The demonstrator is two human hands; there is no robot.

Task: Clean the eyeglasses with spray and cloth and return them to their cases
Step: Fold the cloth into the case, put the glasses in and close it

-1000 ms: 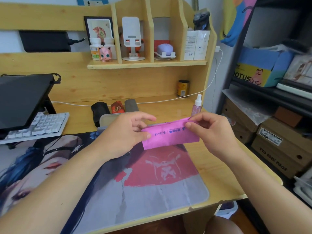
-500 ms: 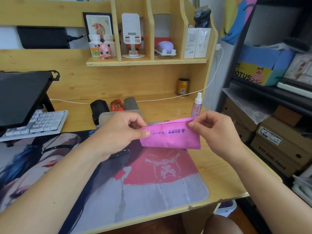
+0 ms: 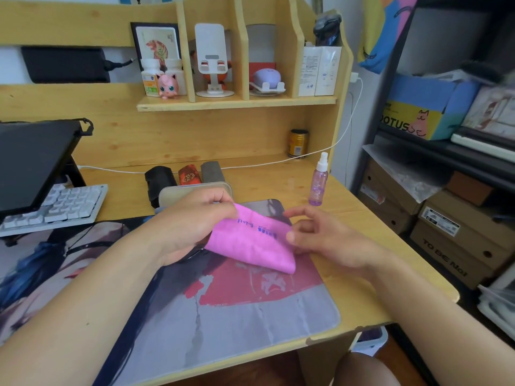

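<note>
The pink cloth [image 3: 252, 240] is soft, floppy and weighs next to nothing, so pinch it by an edge. The left hand [image 3: 192, 221] grips its top corner and it droops onto the desk mat; the right hand [image 3: 320, 235] sits just beside it, fingers loose, holding nothing. The spray bottle [image 3: 319, 181] stands beyond the right hand, light but probably tippy.

Our left hand [image 3: 192, 224] curls its fingers in a pinch, forearm reaching in from the lower left. Our right hand [image 3: 328, 236] hovers loosely spread, index finger extended, gripping nothing.
</note>
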